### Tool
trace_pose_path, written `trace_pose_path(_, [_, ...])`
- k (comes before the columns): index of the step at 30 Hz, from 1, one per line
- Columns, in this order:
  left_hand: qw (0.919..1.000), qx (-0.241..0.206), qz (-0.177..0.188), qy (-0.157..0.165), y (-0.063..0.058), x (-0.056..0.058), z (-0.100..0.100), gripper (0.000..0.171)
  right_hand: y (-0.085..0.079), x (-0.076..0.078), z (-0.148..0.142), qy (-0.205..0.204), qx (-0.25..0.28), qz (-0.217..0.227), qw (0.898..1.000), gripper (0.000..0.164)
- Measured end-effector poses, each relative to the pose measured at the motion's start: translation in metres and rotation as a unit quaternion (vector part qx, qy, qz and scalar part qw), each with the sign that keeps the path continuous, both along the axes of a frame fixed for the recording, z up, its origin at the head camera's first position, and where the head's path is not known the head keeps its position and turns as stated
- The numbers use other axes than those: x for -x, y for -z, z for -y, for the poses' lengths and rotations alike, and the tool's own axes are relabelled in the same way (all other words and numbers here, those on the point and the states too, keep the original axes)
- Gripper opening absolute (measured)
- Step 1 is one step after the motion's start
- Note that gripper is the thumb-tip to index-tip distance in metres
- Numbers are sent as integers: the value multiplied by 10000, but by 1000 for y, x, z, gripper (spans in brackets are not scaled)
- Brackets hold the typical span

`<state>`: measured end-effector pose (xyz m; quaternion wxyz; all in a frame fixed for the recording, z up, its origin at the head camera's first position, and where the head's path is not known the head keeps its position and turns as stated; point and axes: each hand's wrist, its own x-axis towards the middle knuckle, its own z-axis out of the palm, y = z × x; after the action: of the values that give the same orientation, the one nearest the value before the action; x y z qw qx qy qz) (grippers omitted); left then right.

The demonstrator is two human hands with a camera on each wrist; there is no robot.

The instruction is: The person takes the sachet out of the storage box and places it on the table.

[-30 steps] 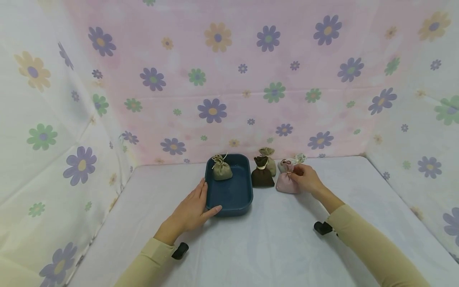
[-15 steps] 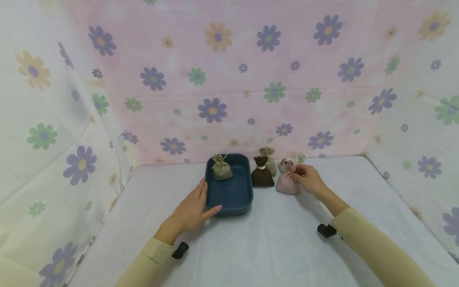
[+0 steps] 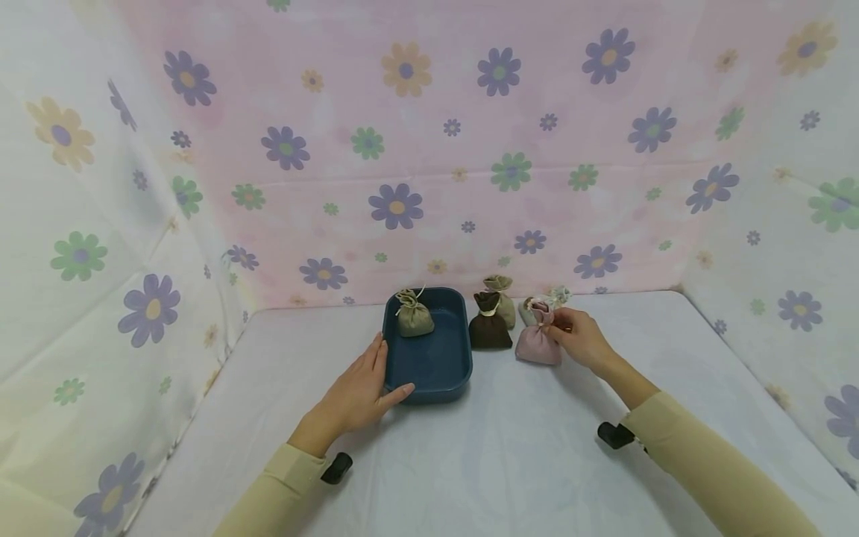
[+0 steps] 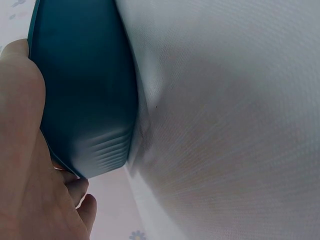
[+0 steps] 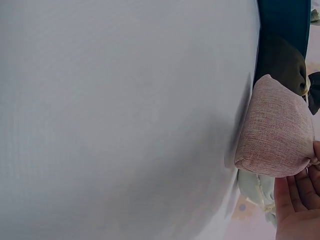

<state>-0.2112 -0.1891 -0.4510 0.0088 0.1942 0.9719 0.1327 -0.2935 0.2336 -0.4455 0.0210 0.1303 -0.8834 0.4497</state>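
Note:
My left hand [image 3: 356,391] rests against the near left corner of a dark blue rectangular tray [image 3: 429,373], fingers along its left side and thumb at the front rim. In the left wrist view the tray's outer wall [image 4: 90,85] stands beside the thumb. A beige drawstring pouch [image 3: 415,319] sits inside the tray at the back left. With thumb and fingers, my right hand [image 3: 582,339] pinches the gathered neck of a pink drawstring pouch [image 3: 537,347]. The pink pouch [image 5: 277,130] is upright in the head view, low at the table surface.
A dark brown pouch [image 3: 490,332] stands just right of the tray, with another beige pouch [image 3: 505,312] behind it. Behind the pink pouch is a pale pouch with a patterned top [image 3: 557,296], partly hidden. Flowered cloth walls [image 3: 429,149] enclose the white table [image 3: 510,462].
The pink pouch and the right hand have shifted very slightly, the pouch standing a little more upright. The right forearm has moved a bit to the right. Left hand and tray stay put.

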Motion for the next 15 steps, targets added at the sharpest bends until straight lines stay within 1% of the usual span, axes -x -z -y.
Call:
trace_pose_path(6, [10000,-15,8,13,-1,0,0,110,-4,-2,2,-107,-48,-118,9999,21])
trace_pose_path(15, [10000,-8,59,14,-1,-1,1,110,-12,-7,13,-182,82,-197,9996,24])
